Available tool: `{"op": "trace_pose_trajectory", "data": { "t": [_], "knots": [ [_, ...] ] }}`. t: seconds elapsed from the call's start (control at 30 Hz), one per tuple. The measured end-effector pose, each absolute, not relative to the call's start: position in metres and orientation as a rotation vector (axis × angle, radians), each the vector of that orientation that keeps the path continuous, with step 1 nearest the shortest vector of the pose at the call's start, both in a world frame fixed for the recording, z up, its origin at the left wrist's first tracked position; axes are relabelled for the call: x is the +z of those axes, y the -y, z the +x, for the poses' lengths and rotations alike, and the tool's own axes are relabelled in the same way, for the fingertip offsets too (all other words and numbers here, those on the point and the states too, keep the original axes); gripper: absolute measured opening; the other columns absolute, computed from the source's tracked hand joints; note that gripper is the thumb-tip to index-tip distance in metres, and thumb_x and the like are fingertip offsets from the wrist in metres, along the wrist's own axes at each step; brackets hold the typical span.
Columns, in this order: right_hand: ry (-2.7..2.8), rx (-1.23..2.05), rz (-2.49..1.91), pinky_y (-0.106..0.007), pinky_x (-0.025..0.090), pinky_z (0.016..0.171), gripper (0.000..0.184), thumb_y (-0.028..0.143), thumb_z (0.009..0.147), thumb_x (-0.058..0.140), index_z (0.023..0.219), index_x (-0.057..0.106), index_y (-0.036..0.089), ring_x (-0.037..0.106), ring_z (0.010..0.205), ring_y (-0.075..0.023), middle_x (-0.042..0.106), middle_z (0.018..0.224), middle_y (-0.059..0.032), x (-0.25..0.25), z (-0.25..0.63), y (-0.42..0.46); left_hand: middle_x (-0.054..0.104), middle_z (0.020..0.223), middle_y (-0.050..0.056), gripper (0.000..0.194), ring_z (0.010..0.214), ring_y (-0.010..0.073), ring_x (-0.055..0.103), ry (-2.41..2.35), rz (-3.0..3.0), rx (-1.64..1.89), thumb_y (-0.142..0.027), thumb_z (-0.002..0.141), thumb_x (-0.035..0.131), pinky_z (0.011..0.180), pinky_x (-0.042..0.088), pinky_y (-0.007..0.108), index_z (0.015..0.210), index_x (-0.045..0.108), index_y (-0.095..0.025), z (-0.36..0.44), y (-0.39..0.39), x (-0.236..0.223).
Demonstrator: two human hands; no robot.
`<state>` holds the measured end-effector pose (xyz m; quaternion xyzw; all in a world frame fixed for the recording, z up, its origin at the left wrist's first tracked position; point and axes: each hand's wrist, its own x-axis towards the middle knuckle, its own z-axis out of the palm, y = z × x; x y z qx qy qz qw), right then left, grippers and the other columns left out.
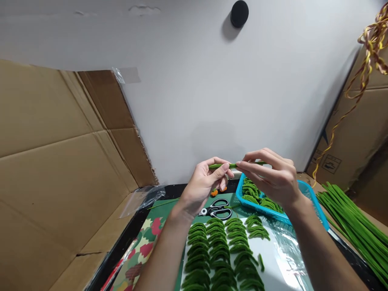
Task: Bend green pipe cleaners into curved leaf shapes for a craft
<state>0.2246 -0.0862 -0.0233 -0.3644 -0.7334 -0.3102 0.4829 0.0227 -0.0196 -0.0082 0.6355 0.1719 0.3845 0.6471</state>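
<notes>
Both hands hold one short green pipe-cleaner piece (232,165) level in front of the white wall. My left hand (206,184) pinches its left end between thumb and fingers. My right hand (273,176) pinches its right part, fingers curled over it. Below the hands, several bent green pieces (218,250) lie in rows on a clear plastic sheet (281,262). A blue basket (315,204) under my right hand holds more bent green pieces.
Black-handled scissors (216,210) lie just beyond the rows. A bundle of long green pipe cleaners (354,226) lies at the right. Cardboard panels (60,161) stand at the left, cardboard boxes (354,133) at the right. A patterned mat (142,246) covers the table.
</notes>
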Motion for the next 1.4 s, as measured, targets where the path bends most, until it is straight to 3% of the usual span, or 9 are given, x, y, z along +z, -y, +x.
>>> {"op": "trace_pose_trajectory", "data": {
  "t": [0.2,0.37,0.77,0.97,1.2,1.4],
  "knots": [
    [1.783,-0.804,-0.924,-0.029,0.051,0.066,0.020,0.011,0.095,0.067,0.106,0.075,0.025,0.067,0.079,-0.0154,0.076,0.094,-0.0040,-0.026,0.223,0.080,0.071,0.083,0.002,0.028,0.043,-0.0002,0.036,-0.422,1.466,0.892,-0.041,0.098,0.070,0.045,0.028,0.020,0.092,0.062,-0.015,0.024,0.017,-0.012],
    [1.777,-0.788,-0.913,-0.031,0.052,0.067,0.024,0.009,0.092,0.069,0.109,0.075,0.024,0.066,0.076,-0.0166,0.077,0.090,-0.0035,-0.028,0.223,0.079,0.074,0.087,0.004,0.032,0.041,0.0007,0.039,-0.413,1.442,0.877,-0.046,0.095,0.072,0.042,0.023,0.023,0.092,0.061,-0.016,0.026,0.018,-0.015],
    [1.720,-0.449,-0.826,-0.035,0.054,0.066,0.013,0.013,0.087,0.078,0.092,0.076,0.024,0.065,0.070,-0.0183,0.074,0.077,-0.0020,-0.026,0.221,0.081,0.073,0.078,0.005,0.036,0.041,0.0034,0.048,-0.395,1.526,0.733,-0.049,0.094,0.071,0.042,0.023,0.024,0.085,0.058,-0.016,0.016,0.011,-0.014],
    [1.748,-0.333,-0.816,-0.035,0.056,0.065,0.009,0.016,0.091,0.075,0.093,0.078,0.024,0.068,0.073,-0.0180,0.075,0.083,-0.0037,-0.027,0.223,0.081,0.068,0.066,0.001,0.038,0.039,0.0044,0.046,-0.423,1.493,0.695,-0.049,0.092,0.073,0.039,0.022,0.025,0.078,0.056,-0.018,0.014,0.010,-0.011],
    [1.810,-0.358,-0.845,-0.032,0.058,0.068,0.017,0.014,0.093,0.072,0.105,0.080,0.024,0.071,0.076,-0.0160,0.075,0.094,-0.0051,-0.027,0.224,0.086,0.062,0.060,-0.002,0.037,0.038,0.0047,0.044,-0.433,1.514,0.678,-0.049,0.094,0.071,0.038,0.021,0.024,0.079,0.056,-0.019,0.014,0.009,-0.011],
    [1.817,-0.368,-0.832,-0.032,0.057,0.066,0.014,0.013,0.089,0.076,0.099,0.079,0.022,0.070,0.075,-0.0158,0.075,0.091,-0.0048,-0.023,0.223,0.092,0.049,0.057,-0.006,0.041,0.040,0.0041,0.041,-0.436,1.511,0.647,-0.049,0.096,0.069,0.039,0.027,0.021,0.075,0.050,-0.020,0.012,0.012,-0.009]
  ]
}}
